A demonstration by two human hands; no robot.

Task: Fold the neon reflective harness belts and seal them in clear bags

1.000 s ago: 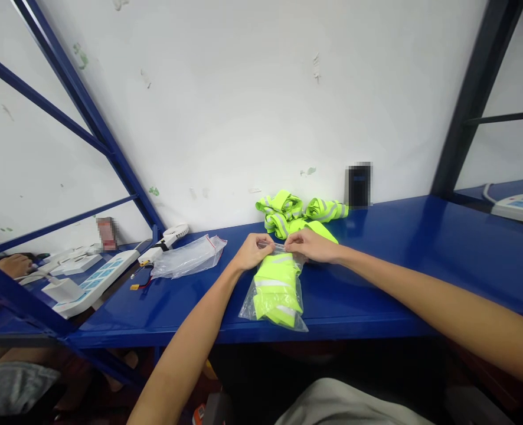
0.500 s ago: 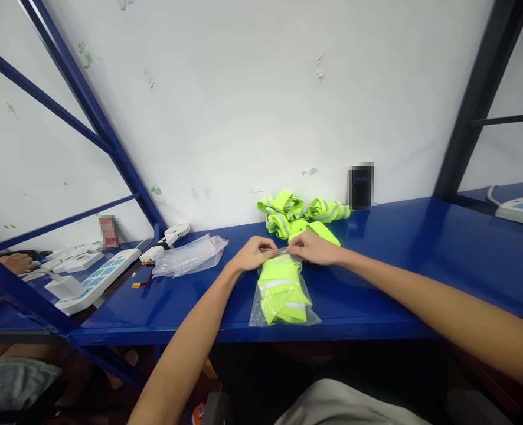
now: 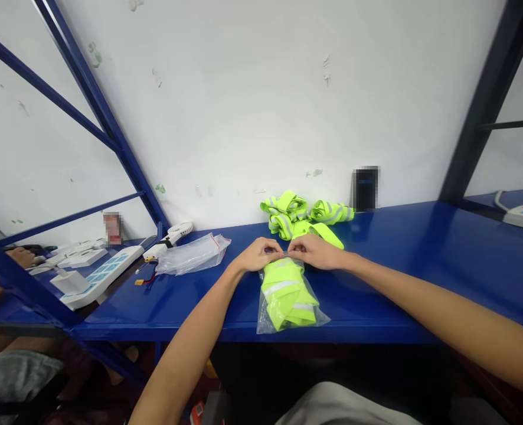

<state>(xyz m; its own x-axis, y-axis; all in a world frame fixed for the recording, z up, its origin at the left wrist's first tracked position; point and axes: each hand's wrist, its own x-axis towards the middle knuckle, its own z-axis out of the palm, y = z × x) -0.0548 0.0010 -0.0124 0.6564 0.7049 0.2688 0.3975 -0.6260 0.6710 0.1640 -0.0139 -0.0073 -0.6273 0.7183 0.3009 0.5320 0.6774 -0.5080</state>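
A clear plastic bag (image 3: 265, 319) lies near the front edge of the blue table, its mouth toward the wall. Inside it is a folded neon-yellow strap (image 3: 288, 292) with silver reflective stripes. My left hand (image 3: 264, 254) pinches the bag's mouth from the left. Close beside it, almost touching, my right hand (image 3: 312, 251) pinches the same edge from the right. Just beyond my hands lies a pile of loose neon-yellow reflective straps (image 3: 290, 212). The fingertips cover part of the bag's top edge.
Flat clear bags (image 3: 195, 254) lie on the table (image 3: 421, 248) at left, beside a small white fan (image 3: 179, 230) and a wire connector (image 3: 141, 281). A blurred dark object (image 3: 365, 190) leans on the wall. Farther left are a power strip (image 3: 106, 277) and another person's hand (image 3: 21, 257).
My hands have drawn closer together along the bag's mouth. The whole view has shifted slightly, and the bag lies a little farther right and lower in it.
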